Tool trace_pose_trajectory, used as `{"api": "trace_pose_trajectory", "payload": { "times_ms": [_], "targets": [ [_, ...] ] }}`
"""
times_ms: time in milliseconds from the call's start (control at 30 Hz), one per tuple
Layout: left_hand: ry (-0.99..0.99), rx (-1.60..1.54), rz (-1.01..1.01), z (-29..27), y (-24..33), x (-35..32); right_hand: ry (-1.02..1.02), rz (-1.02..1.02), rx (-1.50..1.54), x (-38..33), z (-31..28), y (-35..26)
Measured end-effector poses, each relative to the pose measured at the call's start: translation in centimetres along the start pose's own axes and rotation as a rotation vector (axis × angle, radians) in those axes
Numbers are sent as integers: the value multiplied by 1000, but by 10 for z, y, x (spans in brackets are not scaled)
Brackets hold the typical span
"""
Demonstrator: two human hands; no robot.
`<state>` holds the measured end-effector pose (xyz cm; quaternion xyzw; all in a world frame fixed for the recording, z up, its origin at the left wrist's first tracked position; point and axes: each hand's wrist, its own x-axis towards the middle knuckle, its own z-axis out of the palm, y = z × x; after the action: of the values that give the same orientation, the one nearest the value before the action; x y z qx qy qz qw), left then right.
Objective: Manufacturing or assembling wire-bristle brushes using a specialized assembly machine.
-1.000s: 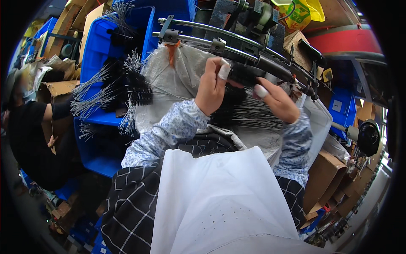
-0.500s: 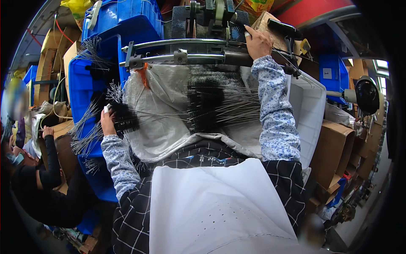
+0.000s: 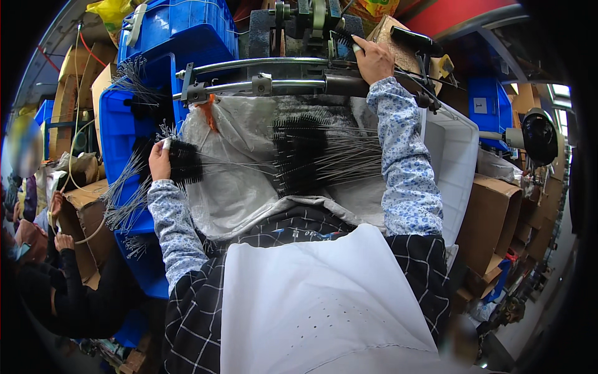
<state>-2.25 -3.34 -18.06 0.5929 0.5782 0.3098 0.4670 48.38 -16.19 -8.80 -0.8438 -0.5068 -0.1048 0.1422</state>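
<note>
Your left hand closes on 1 black wire-stemmed brush beside the blue bin, right hand grips the machine: feeding step, next needs stem alignment.

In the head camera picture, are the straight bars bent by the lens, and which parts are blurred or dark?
Head view: the metal bars above the pile of black wire brushes curve visibly, a fisheye effect; the rim is black vignette; the person at the far left edge is blurred; daylight glares at a window on the right; left hand and right hand are sharp.
</note>
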Motion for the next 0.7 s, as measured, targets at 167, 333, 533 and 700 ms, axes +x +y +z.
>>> {"api": "trace_pose_trajectory", "payload": {
  "times_ms": [167, 333, 533, 700],
  "targets": [
    [-48, 50, -1, -4, 16, -7, -44, -10, -4, 3, -2, 0],
    [-54, -130, 163, -9, 82, -15, -56, -81, -124, 17, 17, 12],
    [261, -355, 442, -62, 133, -19, -3, 86, -159, 0, 1, 13],
    [686, 262, 724, -107, 145, -18, 49, 185, 104, -8, 8, 23]
  ]
}}
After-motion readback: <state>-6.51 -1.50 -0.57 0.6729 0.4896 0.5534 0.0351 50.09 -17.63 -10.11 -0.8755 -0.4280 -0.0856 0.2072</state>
